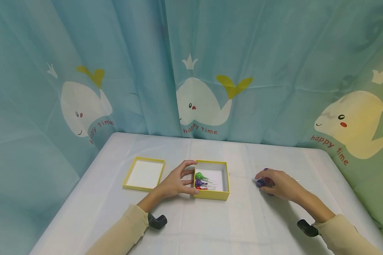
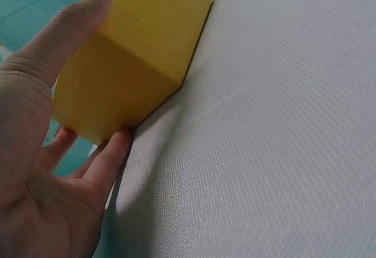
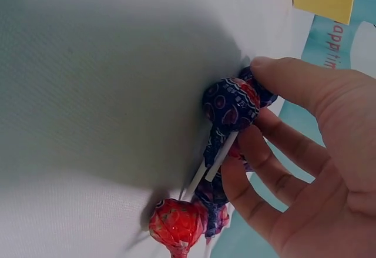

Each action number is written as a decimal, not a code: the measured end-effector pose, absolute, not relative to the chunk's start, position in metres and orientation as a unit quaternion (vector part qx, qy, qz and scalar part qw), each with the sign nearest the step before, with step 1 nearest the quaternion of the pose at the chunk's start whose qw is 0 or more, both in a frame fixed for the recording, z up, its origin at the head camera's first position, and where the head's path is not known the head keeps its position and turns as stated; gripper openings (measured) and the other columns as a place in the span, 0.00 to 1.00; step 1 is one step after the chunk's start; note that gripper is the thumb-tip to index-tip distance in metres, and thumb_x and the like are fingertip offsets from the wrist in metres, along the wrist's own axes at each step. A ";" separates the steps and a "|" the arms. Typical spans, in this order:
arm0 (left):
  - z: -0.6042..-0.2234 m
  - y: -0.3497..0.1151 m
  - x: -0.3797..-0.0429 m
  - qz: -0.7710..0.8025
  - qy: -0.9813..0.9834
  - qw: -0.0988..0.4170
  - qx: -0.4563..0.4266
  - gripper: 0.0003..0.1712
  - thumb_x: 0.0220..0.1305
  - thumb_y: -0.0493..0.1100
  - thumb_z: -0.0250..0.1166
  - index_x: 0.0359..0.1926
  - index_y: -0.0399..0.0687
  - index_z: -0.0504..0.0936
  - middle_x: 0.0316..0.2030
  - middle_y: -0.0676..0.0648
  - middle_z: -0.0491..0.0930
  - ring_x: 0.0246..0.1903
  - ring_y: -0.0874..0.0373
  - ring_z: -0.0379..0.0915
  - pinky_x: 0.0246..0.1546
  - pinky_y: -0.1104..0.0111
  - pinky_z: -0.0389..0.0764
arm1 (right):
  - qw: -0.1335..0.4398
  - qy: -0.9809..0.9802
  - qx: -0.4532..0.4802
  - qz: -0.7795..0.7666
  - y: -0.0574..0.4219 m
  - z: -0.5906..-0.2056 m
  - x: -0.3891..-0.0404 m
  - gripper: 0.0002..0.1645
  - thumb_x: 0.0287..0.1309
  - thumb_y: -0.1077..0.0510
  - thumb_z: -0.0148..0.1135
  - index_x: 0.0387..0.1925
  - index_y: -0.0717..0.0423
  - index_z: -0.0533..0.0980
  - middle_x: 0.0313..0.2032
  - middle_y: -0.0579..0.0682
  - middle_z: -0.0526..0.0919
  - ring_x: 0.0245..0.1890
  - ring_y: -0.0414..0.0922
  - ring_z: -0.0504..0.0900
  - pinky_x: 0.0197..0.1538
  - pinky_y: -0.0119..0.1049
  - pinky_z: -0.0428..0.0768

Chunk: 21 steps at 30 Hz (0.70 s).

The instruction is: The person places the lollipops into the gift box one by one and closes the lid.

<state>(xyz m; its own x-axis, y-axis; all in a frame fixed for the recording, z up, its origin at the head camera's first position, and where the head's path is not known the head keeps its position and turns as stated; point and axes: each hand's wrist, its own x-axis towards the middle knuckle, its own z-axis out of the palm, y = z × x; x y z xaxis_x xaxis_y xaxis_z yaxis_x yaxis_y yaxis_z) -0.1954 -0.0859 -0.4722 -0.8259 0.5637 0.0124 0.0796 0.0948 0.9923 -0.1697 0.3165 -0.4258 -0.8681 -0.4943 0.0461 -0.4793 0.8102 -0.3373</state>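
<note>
A yellow-edged box (image 1: 211,195) with a white inside stands uncovered on the table, holding green, purple and red lollipops (image 1: 200,182). My left hand (image 1: 173,180) grips its left end, thumb at the near corner and index finger at the far corner. In the left wrist view, the thumb lies against one yellow side of the box (image 2: 147,29), with fingertips low on another. Over on the right, my right hand (image 1: 282,184) pinches a dark blue lollipop (image 3: 261,90) between thumb and fingers. Another dark blue lollipop (image 3: 229,106) lies in front of it, and a red one (image 3: 176,225) lies close by.
The box's yellow-rimmed lid (image 1: 143,173) lies left of the box, white side up. White lollipop sticks (image 1: 309,191) show beyond the right hand. Blue-green curtains (image 1: 140,71) with whale prints surround the white-covered table (image 1: 210,226).
</note>
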 end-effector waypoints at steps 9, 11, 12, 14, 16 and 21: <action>-0.473 -0.086 -0.195 0.637 0.712 0.190 0.226 0.57 0.44 0.37 0.81 0.72 0.51 0.57 0.72 0.46 0.55 0.68 0.49 0.59 0.59 0.63 0.76 | 0.014 0.955 -0.249 -0.161 0.317 -0.428 -0.170 0.16 0.48 0.63 0.75 0.41 0.49 0.83 0.35 0.37 0.79 0.35 0.37 0.75 0.38 0.36 0.80; -0.473 -0.086 -0.195 0.638 0.711 0.191 0.225 0.57 0.43 0.37 0.81 0.71 0.51 0.57 0.72 0.47 0.55 0.68 0.49 0.59 0.59 0.63 0.76 | 0.014 0.955 -0.249 -0.162 0.317 -0.428 -0.170 0.16 0.48 0.63 0.74 0.41 0.49 0.83 0.35 0.37 0.79 0.35 0.36 0.76 0.39 0.36 0.80; -0.473 -0.086 -0.195 0.639 0.711 0.192 0.223 0.57 0.43 0.37 0.81 0.71 0.52 0.58 0.72 0.47 0.55 0.68 0.49 0.59 0.58 0.63 0.76 | 0.015 0.955 -0.249 -0.161 0.317 -0.428 -0.170 0.16 0.48 0.63 0.74 0.41 0.49 0.83 0.35 0.37 0.80 0.35 0.37 0.76 0.39 0.37 0.81; -0.473 -0.086 -0.195 0.640 0.710 0.194 0.222 0.57 0.43 0.37 0.81 0.71 0.52 0.58 0.72 0.47 0.55 0.69 0.49 0.59 0.58 0.63 0.76 | 0.016 0.955 -0.247 -0.162 0.316 -0.428 -0.170 0.16 0.49 0.63 0.74 0.41 0.49 0.83 0.35 0.37 0.80 0.36 0.37 0.76 0.39 0.37 0.81; -0.473 -0.086 -0.195 0.640 0.709 0.194 0.222 0.57 0.43 0.37 0.81 0.71 0.52 0.58 0.72 0.47 0.55 0.69 0.49 0.59 0.59 0.63 0.76 | 0.018 0.955 -0.247 -0.163 0.316 -0.428 -0.170 0.16 0.49 0.63 0.74 0.41 0.49 0.83 0.35 0.37 0.79 0.36 0.37 0.76 0.38 0.36 0.80; -0.473 -0.086 -0.194 0.642 0.706 0.194 0.228 0.56 0.45 0.37 0.80 0.71 0.50 0.57 0.73 0.45 0.54 0.69 0.46 0.58 0.59 0.62 0.76 | 0.018 0.955 -0.246 -0.163 0.315 -0.427 -0.169 0.16 0.49 0.63 0.74 0.41 0.50 0.83 0.35 0.38 0.79 0.35 0.37 0.76 0.37 0.36 0.80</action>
